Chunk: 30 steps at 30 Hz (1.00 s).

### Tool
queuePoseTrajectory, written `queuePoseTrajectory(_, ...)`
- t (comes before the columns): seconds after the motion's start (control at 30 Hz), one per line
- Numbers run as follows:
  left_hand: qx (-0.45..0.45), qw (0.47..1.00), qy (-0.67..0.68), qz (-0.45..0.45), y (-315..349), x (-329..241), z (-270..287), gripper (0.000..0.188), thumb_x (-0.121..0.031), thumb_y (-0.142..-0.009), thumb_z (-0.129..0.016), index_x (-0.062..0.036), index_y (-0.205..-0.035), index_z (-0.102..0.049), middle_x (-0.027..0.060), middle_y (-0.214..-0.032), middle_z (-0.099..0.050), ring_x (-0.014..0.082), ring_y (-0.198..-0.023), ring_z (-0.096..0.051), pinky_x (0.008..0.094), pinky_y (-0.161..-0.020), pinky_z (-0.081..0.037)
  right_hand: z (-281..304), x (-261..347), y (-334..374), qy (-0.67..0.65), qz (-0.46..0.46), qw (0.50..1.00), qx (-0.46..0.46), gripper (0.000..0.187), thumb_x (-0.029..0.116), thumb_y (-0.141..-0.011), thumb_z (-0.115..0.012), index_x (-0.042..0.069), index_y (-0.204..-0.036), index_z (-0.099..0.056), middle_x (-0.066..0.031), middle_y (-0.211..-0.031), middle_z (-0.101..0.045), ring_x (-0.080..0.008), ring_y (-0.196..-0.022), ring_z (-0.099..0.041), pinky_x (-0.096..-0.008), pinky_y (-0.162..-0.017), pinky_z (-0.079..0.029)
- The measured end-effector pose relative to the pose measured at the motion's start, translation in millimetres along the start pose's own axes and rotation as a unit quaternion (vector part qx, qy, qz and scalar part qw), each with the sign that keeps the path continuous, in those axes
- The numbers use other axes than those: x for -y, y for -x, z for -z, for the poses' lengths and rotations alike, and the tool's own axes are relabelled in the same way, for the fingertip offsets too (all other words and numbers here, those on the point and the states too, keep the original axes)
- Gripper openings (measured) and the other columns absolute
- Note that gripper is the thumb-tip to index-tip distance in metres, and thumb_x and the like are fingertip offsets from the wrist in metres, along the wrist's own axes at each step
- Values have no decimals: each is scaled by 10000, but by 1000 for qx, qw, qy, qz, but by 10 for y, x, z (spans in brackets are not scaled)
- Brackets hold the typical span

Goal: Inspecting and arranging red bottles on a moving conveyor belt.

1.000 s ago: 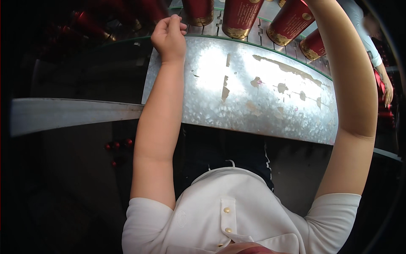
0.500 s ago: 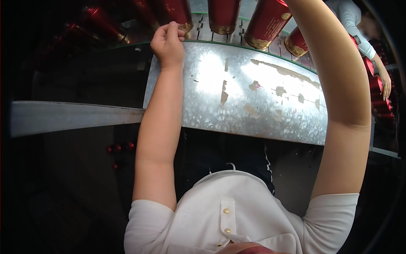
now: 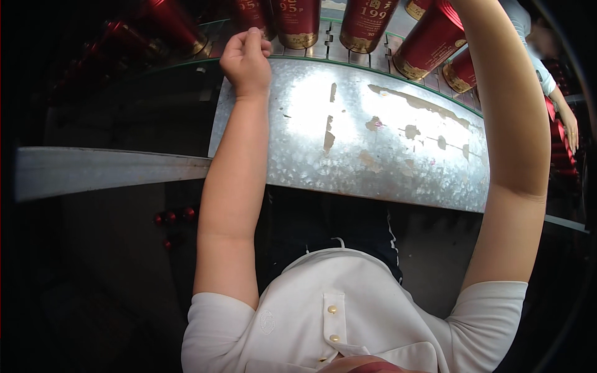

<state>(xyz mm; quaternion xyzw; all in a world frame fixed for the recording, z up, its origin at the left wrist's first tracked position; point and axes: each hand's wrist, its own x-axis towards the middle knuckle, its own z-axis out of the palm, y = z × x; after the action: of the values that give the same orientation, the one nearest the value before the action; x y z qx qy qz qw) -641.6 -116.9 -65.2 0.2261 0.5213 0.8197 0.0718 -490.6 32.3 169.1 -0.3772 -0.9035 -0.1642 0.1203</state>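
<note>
Nearest the person, the worn metal plate (image 3: pixel 373 143) lies bare. At its far left corner the left hand (image 3: pixel 247 61) rests loosely curled, holding nothing visible. Beyond the plate, red canisters (image 3: pixel 298 22) stand on a slatted conveyor (image 3: pixel 329 46), tops cropped. The right hand is cut off above the frame, grip unknowable

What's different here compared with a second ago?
The red canisters on the slatted conveyor have slid leftward past the left hand, which stays loosely curled at the metal plate edge, holding nothing. The right arm still reaches up out of view.
</note>
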Motion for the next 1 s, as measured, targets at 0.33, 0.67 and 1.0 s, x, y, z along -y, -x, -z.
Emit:
queuePoseTrajectory(0.33, -14, 1000, -6, 11, 37, -24, -22, 179, -159, -977, -661, 0, -896, -673, 48, -743, -677, 93, -628, -593, 224, -593, -474, -48, 328, 10, -194, 129, 972, 34, 355, 302, -990, -659, 14, -1190, -713, -211, -1174, -721, -332, -1104, -689, -424, -978, -526)
queuePoseTrajectory(0.67, -3, 1000, 0, 6, 9, 5, 61, 180, -147, -960, -669, 16, -883, -666, 56, -740, -678, 97, -634, -609, 226, -592, -486, 12, -64, 98, -153, 152, 974, 73, 252, 196, -960, -681, 12, -1128, -722, -204, -1110, -730, -327, -1045, -697, -424, -935, -533)
queuePoseTrajectory(1.0, 6, 1000, -4, 7, 32, 33, 18, 190, -169, -997, -649, -4, -910, -686, 50, -762, -681, 100, -631, -584, 227, -600, -473, -38, 156, 120, -216, 201, 953, -67, 394, 281, -987, -611, -29, -1217, -687, -256, -1187, -703, -371, -1113, -684, -422, -987, -531)
